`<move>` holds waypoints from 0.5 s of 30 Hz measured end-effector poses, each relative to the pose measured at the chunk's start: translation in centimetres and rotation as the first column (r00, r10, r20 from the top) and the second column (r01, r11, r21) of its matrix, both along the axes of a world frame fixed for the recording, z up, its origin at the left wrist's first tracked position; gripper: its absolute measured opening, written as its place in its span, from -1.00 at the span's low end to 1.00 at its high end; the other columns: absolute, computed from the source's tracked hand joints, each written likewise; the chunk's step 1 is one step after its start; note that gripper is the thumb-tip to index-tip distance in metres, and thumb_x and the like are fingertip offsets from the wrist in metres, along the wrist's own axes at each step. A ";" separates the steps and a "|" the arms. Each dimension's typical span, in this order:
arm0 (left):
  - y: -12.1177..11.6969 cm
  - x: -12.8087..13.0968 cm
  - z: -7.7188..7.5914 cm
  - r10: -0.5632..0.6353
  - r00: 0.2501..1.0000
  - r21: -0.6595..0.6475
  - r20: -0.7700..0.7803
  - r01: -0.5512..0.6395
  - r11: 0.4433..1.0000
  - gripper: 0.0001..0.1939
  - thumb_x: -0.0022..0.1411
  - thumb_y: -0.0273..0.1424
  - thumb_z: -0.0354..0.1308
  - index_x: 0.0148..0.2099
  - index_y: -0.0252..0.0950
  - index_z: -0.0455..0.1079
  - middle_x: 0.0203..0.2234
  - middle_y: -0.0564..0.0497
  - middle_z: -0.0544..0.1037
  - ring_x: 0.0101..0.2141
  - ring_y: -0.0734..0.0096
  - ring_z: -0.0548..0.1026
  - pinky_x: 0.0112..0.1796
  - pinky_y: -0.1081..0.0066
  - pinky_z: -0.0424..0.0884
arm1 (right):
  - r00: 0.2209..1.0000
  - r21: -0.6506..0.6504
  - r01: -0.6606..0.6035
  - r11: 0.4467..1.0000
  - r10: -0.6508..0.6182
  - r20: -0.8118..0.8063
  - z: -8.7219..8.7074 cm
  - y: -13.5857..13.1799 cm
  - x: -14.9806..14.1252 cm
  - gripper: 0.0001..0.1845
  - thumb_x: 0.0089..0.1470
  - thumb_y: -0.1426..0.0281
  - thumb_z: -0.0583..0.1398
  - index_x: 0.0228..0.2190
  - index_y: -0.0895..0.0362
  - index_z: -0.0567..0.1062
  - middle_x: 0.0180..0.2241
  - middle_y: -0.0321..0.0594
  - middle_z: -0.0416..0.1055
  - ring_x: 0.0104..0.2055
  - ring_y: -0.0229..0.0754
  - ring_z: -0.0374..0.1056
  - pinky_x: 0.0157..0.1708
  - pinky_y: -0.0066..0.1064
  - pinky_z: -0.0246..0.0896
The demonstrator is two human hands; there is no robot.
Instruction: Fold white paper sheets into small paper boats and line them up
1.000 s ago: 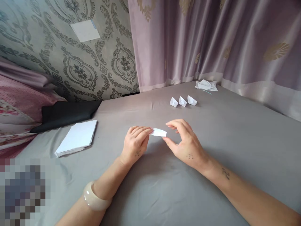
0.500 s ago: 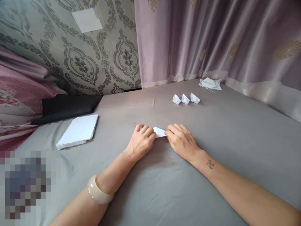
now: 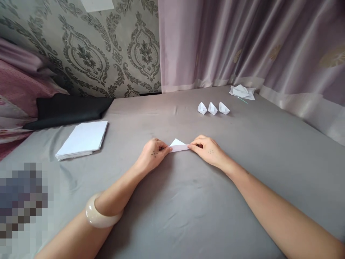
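Note:
Between my hands is a small folded piece of white paper (image 3: 179,148), with a triangular peak at the back and a straight band along the front. My left hand (image 3: 154,152) pinches the band's left end between thumb and fingers. At the right end, my right hand (image 3: 208,149) pinches it in the same way. Beyond them stand three small folded paper boats (image 3: 212,108) in a row on the grey sheet (image 3: 185,201). The back of the paper is hidden from me.
A stack of white paper (image 3: 83,139) lies at the left, in front of a folded black cloth (image 3: 70,109). Near the curtain (image 3: 183,54) at the back right is a pile of folded paper (image 3: 242,92) with a thin green stick (image 3: 242,100). A blurred patch covers the lower left.
My hands have turned so the thumbs face me, and the paper now shows a peak above a front band. The view has tilted down slightly.

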State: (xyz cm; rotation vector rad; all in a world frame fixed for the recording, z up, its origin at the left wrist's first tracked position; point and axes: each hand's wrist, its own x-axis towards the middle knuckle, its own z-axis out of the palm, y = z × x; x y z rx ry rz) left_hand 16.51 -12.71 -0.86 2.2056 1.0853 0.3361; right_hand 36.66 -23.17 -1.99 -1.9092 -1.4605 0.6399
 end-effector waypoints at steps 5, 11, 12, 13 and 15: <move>0.2 -0.3 0.2 0.031 1.000 -0.034 0.001 -0.031 0.999 -0.63 0.13 -0.09 0.11 -0.41 -0.30 0.49 -0.37 -0.04 0.47 -0.40 0.34 0.42 -0.43 0.41 0.29 | 1.000 0.003 0.024 1.000 -0.024 0.013 -0.1 0.5 0.2 -0.72 0.09 0.15 0.16 -0.47 0.01 0.58 -0.22 -0.25 0.40 -0.34 -0.23 0.31 -0.33 -0.36 0.17; 1.6 -1.2 -0.5 -0.092 0.994 -0.134 0.054 0.098 0.986 -0.69 0.11 -0.14 0.16 -0.43 -0.30 0.42 -0.45 0.02 0.44 -0.45 0.42 0.37 -0.48 0.45 0.24 | 0.999 -0.002 0.012 1.000 -0.012 0.030 -0.1 0.6 0.3 -0.69 0.08 0.15 0.16 -0.54 0.04 0.54 -0.22 -0.25 0.38 -0.36 -0.25 0.29 -0.35 -0.36 0.15; 1.9 -1.4 -0.6 -0.130 0.989 -0.129 0.068 0.138 0.982 -0.72 0.10 -0.17 0.18 -0.43 -0.30 0.42 -0.40 0.01 0.45 -0.44 0.41 0.38 -0.45 0.44 0.26 | 1.000 0.003 0.002 1.000 -0.002 0.029 -0.1 0.6 0.3 -0.70 0.08 0.16 0.16 -0.54 0.04 0.54 -0.22 -0.26 0.38 -0.36 -0.26 0.28 -0.35 -0.36 0.15; 2.1 -1.5 -0.6 -0.169 0.983 -0.112 0.071 0.176 0.978 -0.75 0.10 -0.19 0.19 -0.43 -0.29 0.42 -0.36 0.00 0.45 -0.41 0.41 0.38 -0.42 0.43 0.28 | 0.999 0.008 -0.011 1.000 0.011 0.030 0.0 0.4 0.4 -0.72 0.08 0.17 0.17 -0.53 0.04 0.53 -0.22 -0.27 0.38 -0.37 -0.27 0.27 -0.36 -0.37 0.15; 2.3 -1.7 -0.4 -0.245 0.969 -0.039 0.034 0.246 0.968 -0.79 0.12 -0.24 0.19 -0.41 -0.27 0.43 -0.29 -0.02 0.45 -0.35 0.37 0.39 -0.33 0.39 0.31 | 0.998 0.021 -0.048 0.999 0.048 0.037 0.0 0.2 0.5 -0.76 0.08 0.20 0.18 -0.50 0.04 0.53 -0.23 -0.28 0.38 -0.41 -0.30 0.24 -0.38 -0.38 0.14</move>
